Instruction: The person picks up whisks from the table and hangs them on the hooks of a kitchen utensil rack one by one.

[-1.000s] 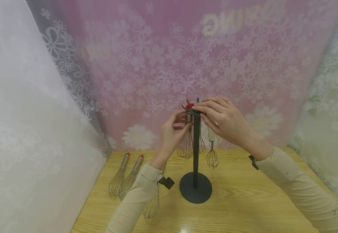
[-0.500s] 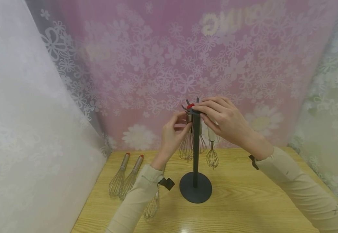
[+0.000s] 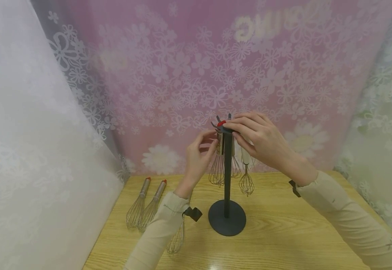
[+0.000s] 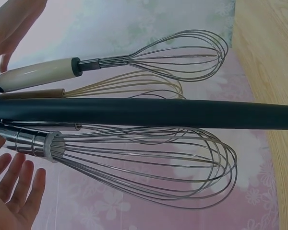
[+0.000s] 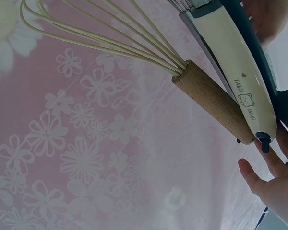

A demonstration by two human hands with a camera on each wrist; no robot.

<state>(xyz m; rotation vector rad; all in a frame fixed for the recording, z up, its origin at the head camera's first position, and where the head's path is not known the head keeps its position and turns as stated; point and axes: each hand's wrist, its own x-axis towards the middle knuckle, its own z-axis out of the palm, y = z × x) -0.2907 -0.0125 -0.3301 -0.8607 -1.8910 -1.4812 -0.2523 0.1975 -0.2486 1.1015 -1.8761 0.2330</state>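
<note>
A black stand with upturned hooks rises from a round base. My right hand grips its top, fingers over the hub and thumb at its underside. On the stand's left hangs a steel whisk with a red end at the hook. My left hand is beside that whisk's handle, fingers loosely spread and thumb apart from it in the left wrist view. Also hanging are a small cream-handled whisk, its handle near my right fingers, and a wooden-handled whisk. Another whisk behind the post is partly hidden.
On the wooden table at left lie two steel whisks with red ends, one whisk beside another whisk. A further whisk lies partly under my left forearm. A pink flowered curtain stands behind.
The steel whisk has shifted slightly right toward the post. My left thumb and fingers have come off its handle and drawn a little left. My right hand has stayed in place.
</note>
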